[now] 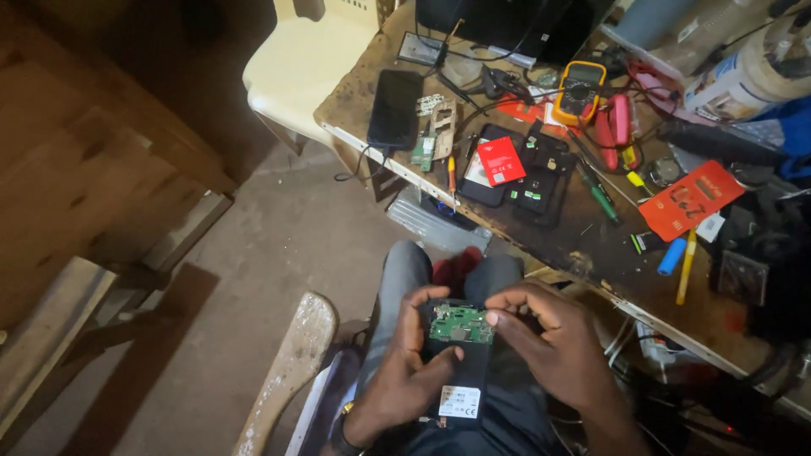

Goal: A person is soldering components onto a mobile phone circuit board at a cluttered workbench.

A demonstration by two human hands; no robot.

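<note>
Head view: an opened phone [456,359] with its back cover off is held over the lap, below the bench edge; a green circuit board [460,325] is exposed at its upper end and a white label [459,401] is seen near its lower end. The phone is cradled in the left hand [405,367], fingers closed round its left side, thumb laid across the body. The right hand [553,338] is set at the top right corner, fingers [492,317] pinched on the edge of the circuit board. Grey trousers [401,274] are seen under the phone. Further out, a worn wooden bench [583,245] is cluttered: a black phone [394,108] face down near its left end, bare boards [435,127] beside it, a dismantled handset with a red battery [500,160], a yellow multimeter [579,89], a green-handled screwdriver [601,196], a red card [691,198], a blue marker [672,255] and a yellow pen [685,266]. A cream plastic chair [304,63] is stood beyond the bench's left end.
</note>
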